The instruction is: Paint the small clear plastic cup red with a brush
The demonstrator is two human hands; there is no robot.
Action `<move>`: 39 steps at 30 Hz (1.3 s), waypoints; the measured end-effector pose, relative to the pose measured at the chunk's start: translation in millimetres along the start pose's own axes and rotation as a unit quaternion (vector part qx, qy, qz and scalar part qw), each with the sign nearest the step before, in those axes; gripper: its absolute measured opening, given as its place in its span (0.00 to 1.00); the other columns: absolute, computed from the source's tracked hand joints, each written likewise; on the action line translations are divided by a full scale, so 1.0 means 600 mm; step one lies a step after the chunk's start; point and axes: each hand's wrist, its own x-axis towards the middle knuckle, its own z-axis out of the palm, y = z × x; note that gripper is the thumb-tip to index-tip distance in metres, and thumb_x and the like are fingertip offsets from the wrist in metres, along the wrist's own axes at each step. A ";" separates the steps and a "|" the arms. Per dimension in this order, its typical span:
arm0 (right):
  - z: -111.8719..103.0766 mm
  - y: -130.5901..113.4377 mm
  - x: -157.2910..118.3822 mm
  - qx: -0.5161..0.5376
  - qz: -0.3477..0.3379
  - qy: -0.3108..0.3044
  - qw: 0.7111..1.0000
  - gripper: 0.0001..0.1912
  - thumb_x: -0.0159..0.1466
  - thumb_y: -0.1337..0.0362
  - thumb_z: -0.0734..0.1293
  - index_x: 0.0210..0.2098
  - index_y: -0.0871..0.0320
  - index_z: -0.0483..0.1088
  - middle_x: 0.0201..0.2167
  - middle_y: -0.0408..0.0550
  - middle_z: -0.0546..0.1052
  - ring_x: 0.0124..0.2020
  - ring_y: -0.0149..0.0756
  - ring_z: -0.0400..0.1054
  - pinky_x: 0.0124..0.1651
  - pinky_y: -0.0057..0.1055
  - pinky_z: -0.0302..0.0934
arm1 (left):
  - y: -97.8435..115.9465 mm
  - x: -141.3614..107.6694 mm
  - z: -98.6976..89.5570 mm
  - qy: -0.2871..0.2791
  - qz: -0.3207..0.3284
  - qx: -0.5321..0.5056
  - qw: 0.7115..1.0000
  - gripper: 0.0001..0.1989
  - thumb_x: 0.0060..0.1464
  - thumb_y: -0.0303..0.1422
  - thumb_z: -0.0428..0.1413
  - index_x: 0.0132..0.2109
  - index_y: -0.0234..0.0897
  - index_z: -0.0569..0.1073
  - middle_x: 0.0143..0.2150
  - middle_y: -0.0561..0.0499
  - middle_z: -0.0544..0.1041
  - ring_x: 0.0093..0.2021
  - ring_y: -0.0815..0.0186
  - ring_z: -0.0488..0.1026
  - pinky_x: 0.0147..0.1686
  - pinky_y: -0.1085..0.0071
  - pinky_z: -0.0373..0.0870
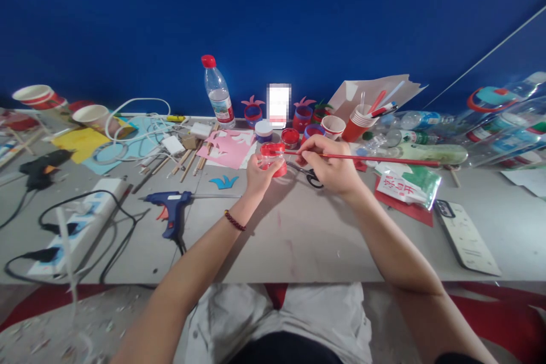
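My left hand (258,173) is closed around a small clear plastic cup (273,168), likely a cut bottle piece, partly coated in red paint. A long red-handled paintbrush (384,160) is pinched in my right hand (326,166), its tip against the cup's red upper part. Just behind the cup stands an open jar of red paint (290,137), with a white-lidded jar (263,131) to its left. Black-handled scissors (314,178) lie beside my right hand, partly hidden by it. A blue paper leaf cutout (224,182) rests left of my left hand.
A blue glue gun (170,210) and a white power strip (81,227) with cables occupy the left. Along the back stand a water bottle (219,96), painted cups (253,116) and paper cups (357,124). Several plastic bottles (420,119) and a phone (467,238) are at right.
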 end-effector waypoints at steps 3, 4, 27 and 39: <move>-0.002 0.003 0.003 -0.009 0.000 0.007 1.000 0.06 0.59 0.71 0.62 0.29 0.56 0.70 0.25 0.43 0.78 0.28 0.33 0.73 0.32 0.31 0.64 | 0.004 -0.001 0.001 -0.006 -0.012 -0.010 1.000 0.26 0.35 0.43 0.73 0.36 0.39 0.68 0.34 0.52 0.75 0.34 0.64 0.73 0.35 0.67 0.69; -0.004 0.004 0.005 -0.011 0.000 0.007 1.000 0.06 0.59 0.71 0.62 0.29 0.56 0.70 0.25 0.43 0.77 0.28 0.33 0.73 0.32 0.31 0.65 | 0.005 -0.001 0.001 -0.008 -0.018 -0.016 1.000 0.26 0.35 0.43 0.73 0.36 0.39 0.68 0.33 0.53 0.75 0.34 0.64 0.73 0.35 0.67 0.69; -0.003 0.065 0.024 0.042 0.041 -0.003 0.998 0.09 0.67 0.55 0.67 0.42 0.52 0.70 0.41 0.47 0.78 0.39 0.37 0.76 0.46 0.40 0.71 | 0.029 -0.005 -0.001 -0.301 -0.046 -0.309 0.901 0.23 0.47 0.49 0.68 0.47 0.43 0.79 0.49 0.47 0.81 0.57 0.49 0.74 0.56 0.54 0.69; 0.026 0.068 0.018 0.084 0.027 -0.033 0.996 0.17 0.59 0.57 0.73 0.43 0.52 0.64 0.47 0.46 0.76 0.39 0.35 0.73 0.49 0.42 0.70 | 0.031 -0.007 -0.003 -0.355 -0.039 -0.311 0.881 0.28 0.47 0.49 0.69 0.54 0.44 0.77 0.56 0.46 0.80 0.66 0.48 0.68 0.65 0.53 0.61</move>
